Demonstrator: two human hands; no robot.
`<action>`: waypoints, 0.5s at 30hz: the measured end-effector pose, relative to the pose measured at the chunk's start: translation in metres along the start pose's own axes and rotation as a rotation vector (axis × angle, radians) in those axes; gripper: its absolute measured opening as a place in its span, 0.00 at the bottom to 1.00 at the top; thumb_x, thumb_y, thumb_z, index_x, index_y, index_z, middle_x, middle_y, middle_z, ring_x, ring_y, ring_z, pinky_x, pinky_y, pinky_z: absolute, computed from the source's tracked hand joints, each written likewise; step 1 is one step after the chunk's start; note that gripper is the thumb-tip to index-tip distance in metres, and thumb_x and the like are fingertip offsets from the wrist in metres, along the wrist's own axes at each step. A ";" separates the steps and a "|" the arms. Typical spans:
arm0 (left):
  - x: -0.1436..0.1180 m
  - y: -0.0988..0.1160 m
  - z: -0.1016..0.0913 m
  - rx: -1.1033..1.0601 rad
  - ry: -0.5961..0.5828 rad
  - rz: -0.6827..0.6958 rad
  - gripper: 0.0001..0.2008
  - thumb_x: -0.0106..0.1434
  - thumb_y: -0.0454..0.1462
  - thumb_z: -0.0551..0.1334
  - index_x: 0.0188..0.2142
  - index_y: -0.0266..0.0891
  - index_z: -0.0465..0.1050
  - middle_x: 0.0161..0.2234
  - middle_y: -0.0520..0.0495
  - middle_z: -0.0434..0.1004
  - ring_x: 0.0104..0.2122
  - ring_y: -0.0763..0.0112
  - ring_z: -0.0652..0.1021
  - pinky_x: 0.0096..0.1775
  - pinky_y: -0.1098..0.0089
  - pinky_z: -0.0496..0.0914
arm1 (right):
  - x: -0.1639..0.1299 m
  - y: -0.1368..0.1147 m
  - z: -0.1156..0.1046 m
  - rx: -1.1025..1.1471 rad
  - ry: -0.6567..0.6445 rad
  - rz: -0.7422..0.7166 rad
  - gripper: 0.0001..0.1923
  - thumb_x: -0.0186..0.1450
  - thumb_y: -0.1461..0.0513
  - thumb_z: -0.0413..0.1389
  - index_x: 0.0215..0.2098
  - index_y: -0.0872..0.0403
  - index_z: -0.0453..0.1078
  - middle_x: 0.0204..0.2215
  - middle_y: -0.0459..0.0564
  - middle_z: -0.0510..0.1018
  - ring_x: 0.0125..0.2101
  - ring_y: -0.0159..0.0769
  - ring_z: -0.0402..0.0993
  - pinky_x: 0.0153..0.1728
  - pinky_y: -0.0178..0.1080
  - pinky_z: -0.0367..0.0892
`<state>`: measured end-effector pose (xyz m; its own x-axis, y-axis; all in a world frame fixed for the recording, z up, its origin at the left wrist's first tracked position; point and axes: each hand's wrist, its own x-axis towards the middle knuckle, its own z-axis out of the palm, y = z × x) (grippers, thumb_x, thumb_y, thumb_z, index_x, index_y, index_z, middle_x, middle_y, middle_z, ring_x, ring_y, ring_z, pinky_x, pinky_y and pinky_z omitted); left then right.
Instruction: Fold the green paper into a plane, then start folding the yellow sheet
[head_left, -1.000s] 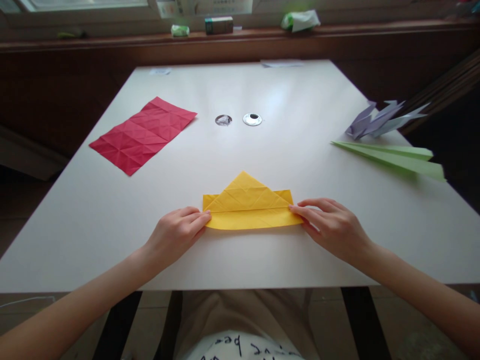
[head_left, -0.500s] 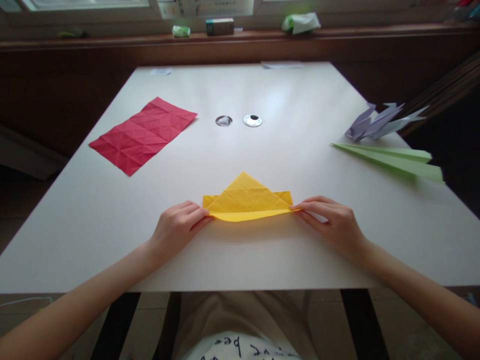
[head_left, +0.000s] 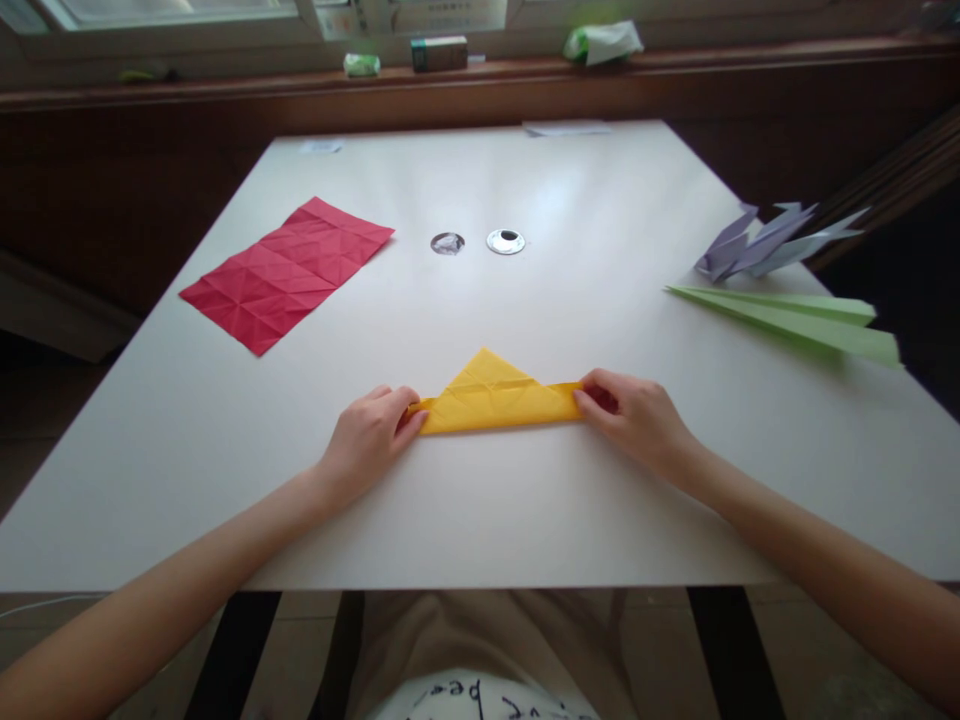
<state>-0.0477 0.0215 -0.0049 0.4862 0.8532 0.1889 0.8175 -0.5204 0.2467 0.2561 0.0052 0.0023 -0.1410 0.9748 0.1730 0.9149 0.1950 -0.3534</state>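
A yellow folded paper (head_left: 491, 398) lies near the front of the white table, a long strip with a triangular peak pointing away from me. My left hand (head_left: 379, 430) pinches its left end, thumb in front and fingers behind. At the right end, my right hand (head_left: 622, 408) grips the strip between thumb and fingers in the same way. Both hands hide the paper's outer corners. Its front edge looks straight and rests on or very close to the tabletop.
A creased red sheet (head_left: 292, 272) lies at the left of the table (head_left: 480, 520). Green folded paper (head_left: 795, 320) and purple folded paper (head_left: 739, 245) sit at the right. Two round table inserts (head_left: 505, 241) are at the middle. Small packets (head_left: 604, 43) stand on the windowsill.
The front flap of the yellow paper, which bulged toward me, now lies up against the strip. Both hands have shifted slightly away from me, with thumbs now on the near side.
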 end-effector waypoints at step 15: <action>0.019 0.011 -0.009 0.107 -0.159 0.586 0.28 0.61 0.25 0.46 0.60 0.42 0.47 0.59 0.50 0.56 0.60 0.70 0.55 0.56 0.64 0.54 | 0.004 -0.018 0.010 -0.321 0.151 -0.402 0.16 0.58 0.71 0.47 0.45 0.59 0.64 0.39 0.56 0.72 0.40 0.41 0.66 0.39 0.40 0.63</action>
<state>-0.0324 0.0315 0.0099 0.8973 0.4253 0.1180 0.4228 -0.9050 0.0465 0.2358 0.0068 0.0002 -0.4699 0.7990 0.3751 0.8729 0.4839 0.0626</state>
